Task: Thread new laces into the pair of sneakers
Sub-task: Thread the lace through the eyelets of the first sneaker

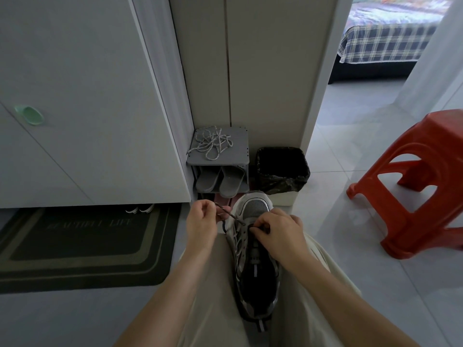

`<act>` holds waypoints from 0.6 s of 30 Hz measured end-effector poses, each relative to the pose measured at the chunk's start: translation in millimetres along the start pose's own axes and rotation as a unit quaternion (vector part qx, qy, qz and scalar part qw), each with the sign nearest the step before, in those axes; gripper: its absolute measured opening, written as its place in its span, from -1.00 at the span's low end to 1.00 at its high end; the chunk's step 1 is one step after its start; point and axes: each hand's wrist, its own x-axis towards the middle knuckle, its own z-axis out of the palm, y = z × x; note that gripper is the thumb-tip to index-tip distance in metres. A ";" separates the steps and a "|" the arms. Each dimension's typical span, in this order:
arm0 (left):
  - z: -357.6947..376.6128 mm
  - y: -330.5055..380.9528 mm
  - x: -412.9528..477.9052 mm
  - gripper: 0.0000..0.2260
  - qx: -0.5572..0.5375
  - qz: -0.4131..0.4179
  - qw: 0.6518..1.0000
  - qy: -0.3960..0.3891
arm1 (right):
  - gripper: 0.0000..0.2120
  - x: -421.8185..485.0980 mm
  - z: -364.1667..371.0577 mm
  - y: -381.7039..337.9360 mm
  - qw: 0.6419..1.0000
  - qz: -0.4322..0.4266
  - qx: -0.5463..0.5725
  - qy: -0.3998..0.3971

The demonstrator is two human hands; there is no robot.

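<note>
A grey-and-black mesh sneaker (255, 266) lay on the person's lap, toe pointing far. The left hand (201, 221) pinched a dark speckled lace (229, 214), taut from a front eyelet. The right hand (278, 234) pinched the same lace near the tongue. Beyond, pale tangled cord (213, 144) lay on a small grey shoe rack (238, 156).

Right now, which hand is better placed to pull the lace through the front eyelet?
Left, probably. The left hand pinches the lace stretched out sideways from the sneaker, free to draw away, while the right hand pinches it at the eyelets.
</note>
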 end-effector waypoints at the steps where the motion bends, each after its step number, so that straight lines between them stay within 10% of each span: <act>1: 0.8 2.1 -0.5 -0.85 -0.020 -0.014 1.000 0.005 | -0.86 0.2 0.2 -0.9 1.000 -0.001 -0.007 0.001; 18: 8.3 12.1 -3.9 -0.83 -0.128 -0.083 0.988 0.039 | -0.89 0.3 11.9 -8.3 0.999 -0.003 -0.028 0.033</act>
